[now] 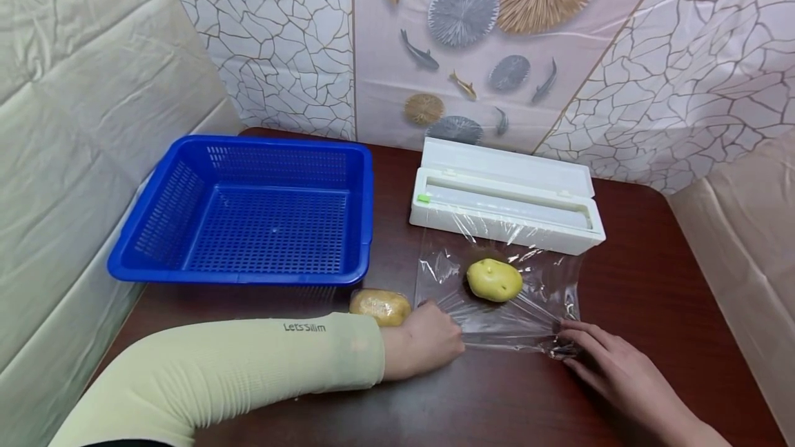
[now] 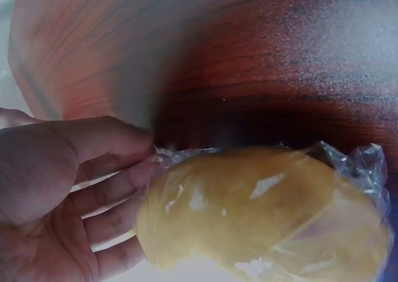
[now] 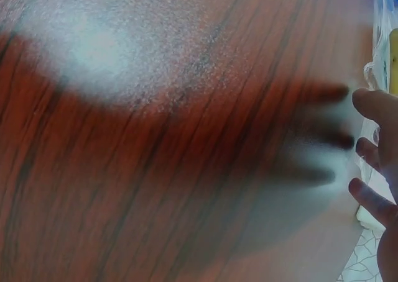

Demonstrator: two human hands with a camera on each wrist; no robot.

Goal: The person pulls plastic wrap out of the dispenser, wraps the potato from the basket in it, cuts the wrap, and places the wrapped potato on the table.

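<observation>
A bare potato (image 1: 494, 280) lies on a sheet of clear cling film (image 1: 509, 328), which runs from its dispenser box toward the person. At the sheet's near left corner my left hand (image 1: 430, 342) pinches the film, its fingers curled. My right hand (image 1: 611, 364) holds the bunched near right corner between fingers and thumb; creases run across the sheet from there. Beside the left wrist sits a second potato (image 1: 380, 306) wrapped in film. This wrapped potato (image 2: 267, 213) fills much of the left wrist view and partly covers the fingers.
The white dispenser box (image 1: 506, 209) stands behind the sheet with its lid (image 1: 506, 165) raised and a film roll inside. A blue plastic basket (image 1: 242, 277) stands at the left of the dark wooden table (image 1: 397, 412). Patterned sheeting (image 1: 298, 40) hangs at the back.
</observation>
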